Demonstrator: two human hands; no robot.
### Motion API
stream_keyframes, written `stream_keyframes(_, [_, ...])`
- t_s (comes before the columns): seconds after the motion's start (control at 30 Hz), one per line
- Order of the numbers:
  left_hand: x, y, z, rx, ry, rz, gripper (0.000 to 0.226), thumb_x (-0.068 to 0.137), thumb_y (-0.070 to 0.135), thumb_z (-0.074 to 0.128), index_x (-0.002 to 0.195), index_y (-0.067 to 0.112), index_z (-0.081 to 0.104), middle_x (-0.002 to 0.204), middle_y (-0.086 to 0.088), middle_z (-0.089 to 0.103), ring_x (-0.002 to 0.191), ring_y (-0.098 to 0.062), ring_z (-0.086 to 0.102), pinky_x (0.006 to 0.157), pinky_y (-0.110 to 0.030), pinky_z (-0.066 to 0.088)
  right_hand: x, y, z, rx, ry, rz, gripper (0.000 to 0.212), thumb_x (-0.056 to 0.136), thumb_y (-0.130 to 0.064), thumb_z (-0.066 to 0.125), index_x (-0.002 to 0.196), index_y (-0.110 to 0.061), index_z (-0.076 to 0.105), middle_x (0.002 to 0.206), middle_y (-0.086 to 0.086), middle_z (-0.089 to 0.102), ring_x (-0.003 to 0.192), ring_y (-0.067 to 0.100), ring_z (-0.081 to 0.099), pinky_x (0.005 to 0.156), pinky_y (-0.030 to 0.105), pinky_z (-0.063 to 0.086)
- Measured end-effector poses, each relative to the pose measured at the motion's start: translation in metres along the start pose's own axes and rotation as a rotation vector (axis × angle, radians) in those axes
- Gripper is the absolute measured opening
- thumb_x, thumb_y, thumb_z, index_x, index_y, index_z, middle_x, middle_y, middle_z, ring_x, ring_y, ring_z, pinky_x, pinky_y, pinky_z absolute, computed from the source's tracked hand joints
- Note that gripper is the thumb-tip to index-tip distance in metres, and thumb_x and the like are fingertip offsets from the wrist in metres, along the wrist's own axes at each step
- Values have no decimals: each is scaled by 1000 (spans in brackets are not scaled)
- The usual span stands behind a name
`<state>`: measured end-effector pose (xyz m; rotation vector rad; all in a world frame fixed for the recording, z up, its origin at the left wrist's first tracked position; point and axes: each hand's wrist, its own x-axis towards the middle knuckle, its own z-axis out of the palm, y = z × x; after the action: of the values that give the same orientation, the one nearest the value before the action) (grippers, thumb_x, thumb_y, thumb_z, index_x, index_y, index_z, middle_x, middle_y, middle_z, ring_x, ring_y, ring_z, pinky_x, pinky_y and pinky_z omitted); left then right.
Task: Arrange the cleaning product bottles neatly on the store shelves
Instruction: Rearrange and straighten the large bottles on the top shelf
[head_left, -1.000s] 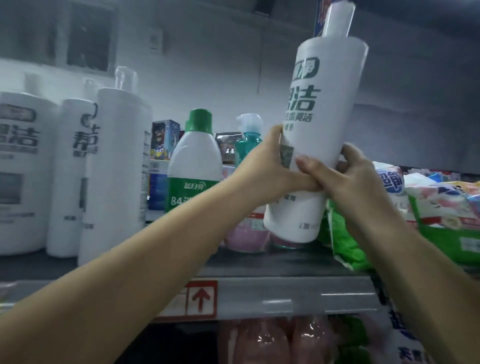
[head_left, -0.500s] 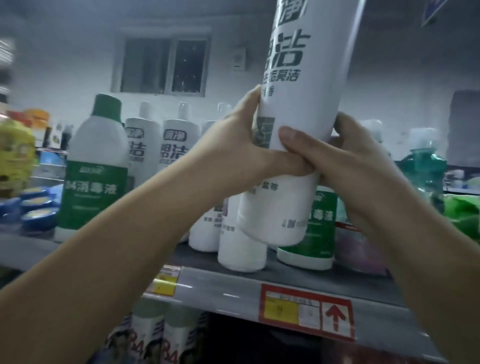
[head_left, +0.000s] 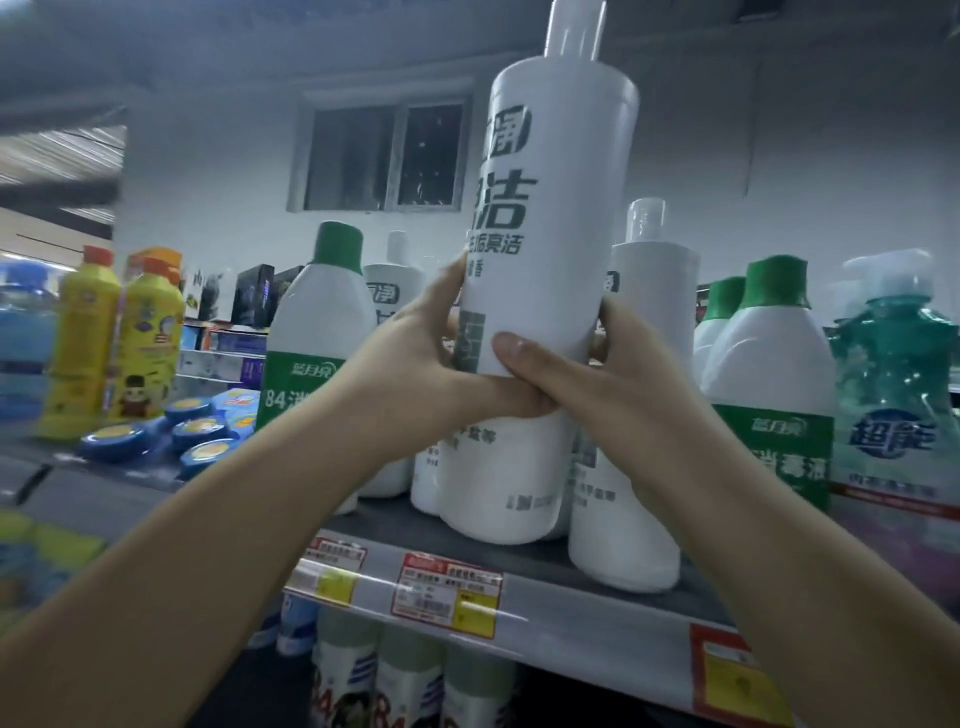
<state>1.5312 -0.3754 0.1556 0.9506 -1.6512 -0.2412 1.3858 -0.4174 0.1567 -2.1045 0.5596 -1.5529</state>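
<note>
Centrally in the head view, tall white bottle held upright, base just above the shelf among other white bottles. Left hand wrapped round its left side, right hand round its right, thumbs overlapping in front. Green-capped bottles at centre left and right, teal pump bottle far right, yellow bottles left.

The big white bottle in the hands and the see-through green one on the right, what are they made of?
The big white bottle looks like opaque plastic with a smooth, slightly glossy skin: light gleams softly on it. The green bottle seems clear plastic: teal liquid shows through. Both are likely plastic, not certain.
</note>
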Motion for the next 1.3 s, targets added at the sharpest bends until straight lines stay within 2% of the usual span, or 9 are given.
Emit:
stream_keyframes(0.23, [2,-38,-11,-15,-2,-61,88,45,26,81,123,48,45,102,1,68,85,-12,70,77,-32,57,7,28,33,-3,12,62,61,64,-39,77,117,-27,49,101,-13,65,86,1,62,65,21,56])
stream_keyframes(0.33, [4,-53,-12,-88,-21,-67,88,43,26,80,122,44,48,100,-2,69,85,-15,71,73,-30,57,9,37,41,-32,25,68,55,67,-37,77,113,-28,48,97,-16,62,84,-4,58,60,11,51])
stream_keyframes(0.6, [18,-73,-23,-93,-38,-98,84,45,28,79,123,40,49,100,-1,70,90,-15,70,86,-37,55,20,44,51,-35,16,83,49,72,-33,76,106,-29,41,82,-25,49,70,-11,49,48,-2,40])
stream_keyframes(0.97, [21,-94,-24,-97,-81,-158,110,47,31,80,141,41,26,114,-2,66,101,-16,66,92,-42,52,27,64,68,-18,8,191,58,69,-33,77,117,-18,48,109,-2,64,91,12,62,69,23,52])
stream_keyframes(1.07, [17,-93,-27,38,-68,-173,113,50,37,80,144,41,17,116,8,63,103,-8,63,89,-32,52,27,66,71,-49,8,214,59,72,-36,75,119,-20,43,112,-3,60,94,14,60,71,25,50])
stream_keyframes(1.13, [11,-83,-32,131,-76,-136,110,63,29,80,146,38,9,122,13,54,114,-5,54,95,-25,45,26,67,72,-75,19,204,62,71,-37,75,121,-21,42,113,-5,59,94,12,58,66,20,47])
stream_keyframes(1.2, [7,-71,-38,119,1,-72,97,73,16,75,146,35,14,124,14,45,119,-1,43,101,-17,37,26,65,73,-98,46,168,66,70,-36,76,124,-24,40,115,-9,55,96,8,56,66,15,45])
stream_keyframes(1.27, [6,-65,-44,163,191,34,78,80,8,66,142,33,27,124,17,41,115,4,39,94,-4,35,25,63,74,-153,75,109,77,70,-34,76,133,-25,32,126,-10,48,110,9,51,83,24,48])
stream_keyframes(1.3, [5,-66,-46,248,307,90,71,81,9,64,140,32,32,124,20,39,114,3,39,92,-4,35,25,61,74,-205,86,74,84,71,-34,76,138,-25,26,133,-9,43,119,10,46,93,30,45])
